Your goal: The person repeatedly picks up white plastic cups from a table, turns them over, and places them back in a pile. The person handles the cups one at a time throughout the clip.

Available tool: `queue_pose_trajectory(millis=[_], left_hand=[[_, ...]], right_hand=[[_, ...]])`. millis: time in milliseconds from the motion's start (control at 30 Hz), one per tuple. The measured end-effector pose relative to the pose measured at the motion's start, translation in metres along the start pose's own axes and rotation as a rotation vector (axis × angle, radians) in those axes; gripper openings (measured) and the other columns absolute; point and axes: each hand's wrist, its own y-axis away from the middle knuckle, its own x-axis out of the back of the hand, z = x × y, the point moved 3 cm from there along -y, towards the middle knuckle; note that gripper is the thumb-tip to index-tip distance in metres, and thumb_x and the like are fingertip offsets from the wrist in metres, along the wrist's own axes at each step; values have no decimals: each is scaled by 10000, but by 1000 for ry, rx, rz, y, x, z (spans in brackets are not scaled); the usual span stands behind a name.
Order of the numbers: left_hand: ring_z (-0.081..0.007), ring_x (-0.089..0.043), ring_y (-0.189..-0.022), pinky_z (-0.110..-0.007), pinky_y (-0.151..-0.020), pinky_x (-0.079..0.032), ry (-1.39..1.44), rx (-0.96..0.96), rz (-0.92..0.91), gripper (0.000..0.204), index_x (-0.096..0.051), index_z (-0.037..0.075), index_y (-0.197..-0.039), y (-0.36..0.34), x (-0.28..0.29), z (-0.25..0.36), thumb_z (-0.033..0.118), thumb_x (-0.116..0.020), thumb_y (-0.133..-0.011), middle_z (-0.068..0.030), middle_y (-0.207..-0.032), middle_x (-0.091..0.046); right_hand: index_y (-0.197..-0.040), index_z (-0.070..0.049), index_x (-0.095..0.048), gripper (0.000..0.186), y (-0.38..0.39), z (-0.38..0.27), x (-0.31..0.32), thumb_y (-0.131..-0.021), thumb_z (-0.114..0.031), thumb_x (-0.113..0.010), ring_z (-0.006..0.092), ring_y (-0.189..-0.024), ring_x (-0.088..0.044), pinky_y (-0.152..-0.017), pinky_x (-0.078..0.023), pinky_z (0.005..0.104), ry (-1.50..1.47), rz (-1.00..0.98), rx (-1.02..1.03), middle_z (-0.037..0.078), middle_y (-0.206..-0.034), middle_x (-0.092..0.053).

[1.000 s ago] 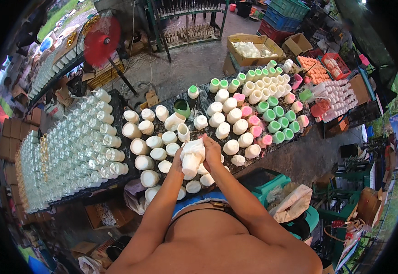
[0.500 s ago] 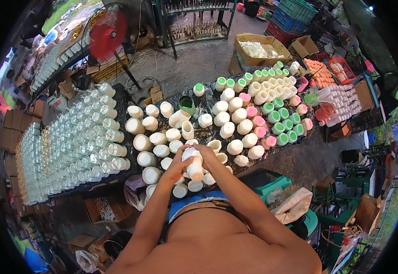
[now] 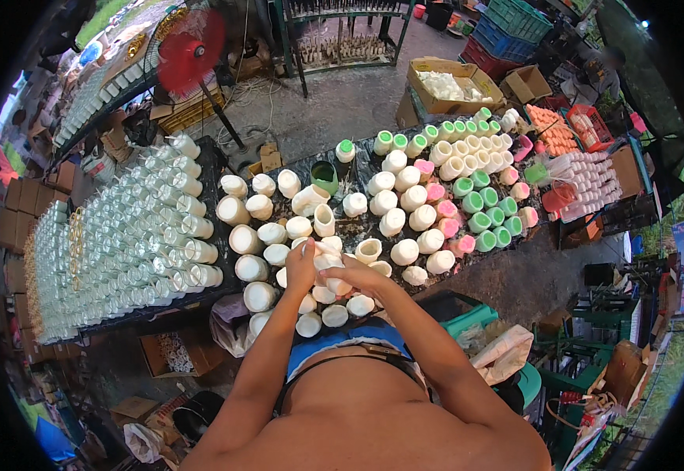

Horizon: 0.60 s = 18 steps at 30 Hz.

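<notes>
Both my hands are closed round a pale white cylindrical piece (image 3: 331,261) just below the middle of the view. My left hand (image 3: 303,264) grips its left side with the thumb near the top, and my right hand (image 3: 358,275) wraps it from the right, fingers crossing its front. Around them on the dark covered table (image 3: 224,302) stand white cylinders (image 3: 256,294) and some open hollow white pieces (image 3: 368,250). A green-lined container (image 3: 324,177) is above my hands, with rows of green pieces (image 3: 484,221) and pink pieces (image 3: 447,208) to the right.
Many glass jars (image 3: 122,259) fill the left end. Beyond the table are a red fan (image 3: 189,55), a metal rack (image 3: 342,43), an open cardboard box (image 3: 448,86) and stacked crates (image 3: 507,35). A green plastic chair (image 3: 471,318) and a sack (image 3: 499,353) lie at my lower right.
My hands have turned the white piece and shifted their grip: my left hand has moved up along its left side, and my right fingers now cross its front. The view has shifted slightly.
</notes>
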Motion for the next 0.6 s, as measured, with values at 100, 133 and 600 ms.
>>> queue_pose_trajectory(millis=[100, 133, 600], left_hand=[[-239, -663, -1027, -397, -874, -533, 469, 203, 7, 474, -674, 12, -1209, -9, -11, -26, 431, -499, -1073, -130, -1182, -701], [-268, -669, -1051, -416, -898, -535, 691, 304, -43, 480, -656, 4, -1224, -10, -17, -28, 425, -477, -1079, -137, -1194, -700], [-303, -691, -1077, -466, -980, -545, 1143, 482, 69, 355, -624, 65, -1228, -25, -19, -24, 331, -469, -1051, -116, -1162, -709]], right_hand=[[-1493, -62, -377, 783, 8, -6, 6, -871, -352, -755, 170, -878, -670, -556, -543, 277, 78, -66, 27, 117, -1195, -622], [-1503, -59, -372, 797, 11, -5, 10, -867, -343, -760, 169, -920, -666, -561, -538, 270, 102, -86, 36, 121, -1207, -621], [-1414, 25, -453, 557, 44, -25, 41, -1007, -319, -617, 155, -725, -652, -625, -538, 278, -117, -241, 180, 125, -1006, -708]])
